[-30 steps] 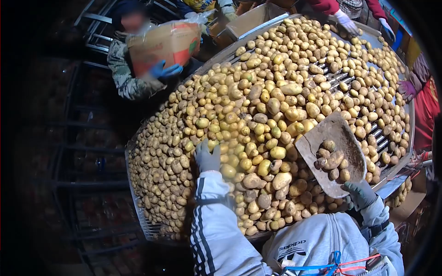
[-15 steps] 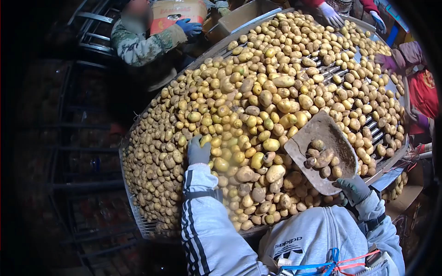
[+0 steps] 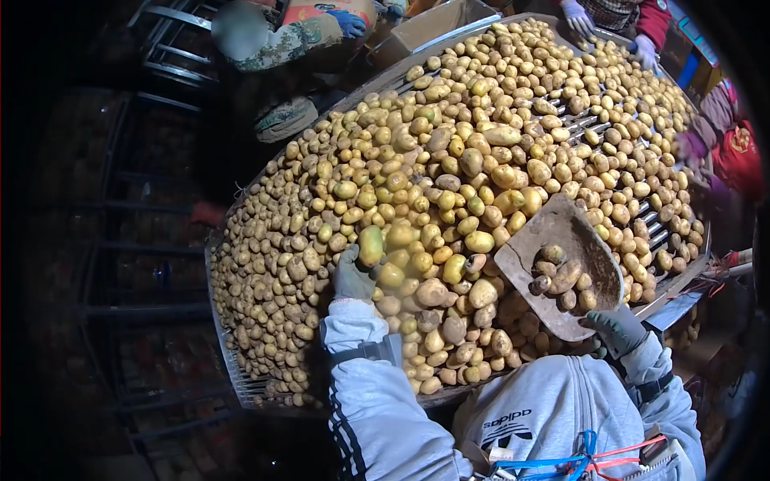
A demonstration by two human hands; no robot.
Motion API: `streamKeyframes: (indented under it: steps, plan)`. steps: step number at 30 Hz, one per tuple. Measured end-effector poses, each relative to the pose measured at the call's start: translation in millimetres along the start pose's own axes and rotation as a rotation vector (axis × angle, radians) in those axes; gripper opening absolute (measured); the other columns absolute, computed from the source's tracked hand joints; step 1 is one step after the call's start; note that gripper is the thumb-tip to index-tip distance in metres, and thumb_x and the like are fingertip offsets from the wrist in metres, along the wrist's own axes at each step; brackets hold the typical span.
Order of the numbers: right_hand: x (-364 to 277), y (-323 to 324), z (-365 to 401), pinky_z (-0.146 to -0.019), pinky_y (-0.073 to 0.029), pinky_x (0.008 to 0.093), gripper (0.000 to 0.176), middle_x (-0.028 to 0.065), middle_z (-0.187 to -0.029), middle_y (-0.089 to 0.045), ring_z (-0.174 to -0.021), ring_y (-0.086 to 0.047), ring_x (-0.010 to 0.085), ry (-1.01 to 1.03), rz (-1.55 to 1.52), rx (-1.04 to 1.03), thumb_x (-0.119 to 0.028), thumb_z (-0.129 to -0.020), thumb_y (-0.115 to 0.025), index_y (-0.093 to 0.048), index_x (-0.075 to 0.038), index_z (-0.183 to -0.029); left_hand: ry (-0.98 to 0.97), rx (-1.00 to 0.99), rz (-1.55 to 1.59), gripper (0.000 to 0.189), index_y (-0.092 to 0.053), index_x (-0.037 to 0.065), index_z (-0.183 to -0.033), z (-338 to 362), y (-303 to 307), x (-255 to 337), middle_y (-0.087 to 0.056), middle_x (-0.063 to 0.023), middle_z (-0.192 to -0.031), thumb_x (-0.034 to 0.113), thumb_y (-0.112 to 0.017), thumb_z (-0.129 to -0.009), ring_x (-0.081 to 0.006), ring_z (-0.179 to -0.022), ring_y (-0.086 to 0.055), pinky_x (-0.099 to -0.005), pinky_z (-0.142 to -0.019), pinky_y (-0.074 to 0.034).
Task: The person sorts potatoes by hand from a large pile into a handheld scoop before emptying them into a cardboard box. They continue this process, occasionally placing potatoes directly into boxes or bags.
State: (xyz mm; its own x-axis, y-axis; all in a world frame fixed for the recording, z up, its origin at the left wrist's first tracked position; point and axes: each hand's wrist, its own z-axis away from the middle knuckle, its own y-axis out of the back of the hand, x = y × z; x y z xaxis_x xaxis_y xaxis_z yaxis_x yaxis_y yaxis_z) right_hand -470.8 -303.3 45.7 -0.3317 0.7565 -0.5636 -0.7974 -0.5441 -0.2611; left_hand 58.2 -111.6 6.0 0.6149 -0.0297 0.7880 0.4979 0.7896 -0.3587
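Observation:
My left hand, in a grey glove, is over the potato pile with its fingers curled at a large greenish potato, which it appears to grip. Loose yellow potatoes lie close beside that hand. On the right, my gloved right hand grips the near end of a worn, dirt-covered scoop. Several brownish potatoes rest inside the scoop, which sits on the pile.
The potatoes cover a large sorting table with a metal rim and slatted bars. Co-workers' gloved hands are at the far side and right. Another person handles a carton at upper left, near an open box.
My left hand has moved slightly toward me, and a large greenish potato now shows at its fingertips. The scoop and my right hand stay put. The co-worker with the carton has shifted up.

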Motion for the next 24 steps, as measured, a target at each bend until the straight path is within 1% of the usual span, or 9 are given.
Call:
streamKeyframes:
  steps: [6, 8, 10, 11, 12, 14, 16, 19, 24]
  plan:
    - [11, 4, 6, -0.041, -0.052, 0.0299, 0.027, 0.0075, -0.07, -0.068, -0.046, -0.061, 0.0157, -0.018, -0.029, -0.026, -0.013, -0.093, -0.073, -0.066, 0.002, -0.114, -0.003, -0.044, 0.112, 0.044, -0.063, 0.001, -0.139, 30, -8, -21, -0.074, -0.0155, -0.123, 0.025, -0.051, -0.104, -0.0266, -0.089, -0.073, -0.0282, -0.06, -0.057]
    - [18, 7, 12, -0.042, -0.052, 0.0298, 0.028, 0.0063, -0.069, -0.067, -0.047, -0.061, 0.0155, -0.004, -0.101, -0.04, -0.019, -0.093, -0.077, -0.069, 0.002, -0.11, 0.049, 0.035, 0.094, 0.052, -0.063, 0.007, -0.143, 44, -30, -22, -0.074, -0.0099, -0.113, 0.039, -0.053, -0.104, -0.0254, -0.086, -0.071, -0.0334, -0.062, -0.057]
    - [35, 21, 5, -0.043, -0.051, 0.0293, 0.029, 0.0053, -0.068, -0.066, -0.048, -0.06, 0.0147, -0.035, -0.027, -0.023, -0.025, -0.095, -0.077, -0.073, 0.002, -0.106, -0.092, -0.013, -0.175, 0.057, -0.062, 0.012, -0.145, 52, -50, -29, -0.073, -0.0073, -0.108, 0.049, -0.056, -0.103, -0.0228, -0.081, -0.07, -0.0349, -0.064, -0.057]
    - [42, 27, 4, -0.044, -0.051, 0.0291, 0.03, 0.005, -0.067, -0.066, -0.049, -0.06, 0.0144, -0.045, -0.014, -0.044, -0.027, -0.096, -0.076, -0.075, 0.002, -0.105, 0.085, -0.169, 0.088, 0.059, -0.058, 0.016, -0.15, 55, -55, -29, -0.073, -0.0069, -0.107, 0.053, -0.057, -0.104, -0.0204, -0.079, -0.069, -0.0319, -0.063, -0.056]
    - [45, 30, 7, -0.045, -0.05, 0.0289, 0.031, 0.0046, -0.066, -0.065, -0.049, -0.059, 0.014, -0.055, -0.002, -0.069, -0.028, -0.097, -0.075, -0.077, 0.002, -0.104, 0.083, -0.204, 0.102, 0.061, -0.051, 0.017, -0.155, 52, -55, -39, -0.072, -0.0061, -0.106, 0.053, -0.057, -0.106, -0.0193, -0.077, -0.069, -0.0284, -0.06, -0.055]
    - [37, 27, 15, -0.046, -0.049, 0.0287, 0.032, 0.0043, -0.064, -0.064, -0.049, -0.058, 0.0135, -0.052, 0.07, -0.042, -0.029, -0.099, -0.072, -0.077, 0.001, -0.109, 0.084, -0.299, 0.06, 0.062, -0.048, 0.017, -0.157, 54, -63, -51, -0.071, -0.0051, -0.102, 0.053, -0.055, -0.107, -0.0168, -0.072, -0.066, -0.0257, -0.056, -0.052]
    - [37, 31, 20, -0.045, -0.048, 0.0275, 0.032, 0.0038, -0.064, -0.063, -0.049, -0.058, 0.0134, -0.079, 0.054, -0.009, -0.031, -0.099, -0.073, -0.077, 0.0, -0.106, 0.093, -0.276, -0.103, 0.068, -0.049, 0.008, -0.154, 65, -86, -58, -0.067, -0.0045, -0.094, 0.054, -0.058, -0.106, -0.0135, -0.063, -0.058, -0.0272, -0.052, -0.046]
    - [50, 47, 18, -0.045, -0.05, 0.0274, 0.034, 0.0047, -0.064, -0.064, -0.047, -0.059, 0.0139, -0.059, -0.014, -0.053, -0.032, -0.098, -0.073, -0.076, -0.001, -0.109, 0.121, -0.261, -0.228, 0.065, -0.056, 0.004, -0.147, 76, -116, -73, -0.068, -0.0035, -0.08, 0.056, -0.049, -0.109, -0.0133, -0.057, -0.058, -0.0267, -0.046, -0.043]
    - [75, 70, 18, -0.044, -0.051, 0.028, 0.04, 0.0074, -0.065, -0.066, -0.045, -0.06, 0.0159, -0.036, -0.133, -0.136, -0.037, -0.098, -0.073, -0.075, 0.0, -0.112, 0.239, -0.313, -0.251, 0.061, -0.06, 0.002, -0.144, 104, -172, -96, -0.068, -0.0051, -0.083, 0.052, -0.053, -0.109, -0.0126, -0.06, -0.06, -0.0236, -0.052, -0.049]
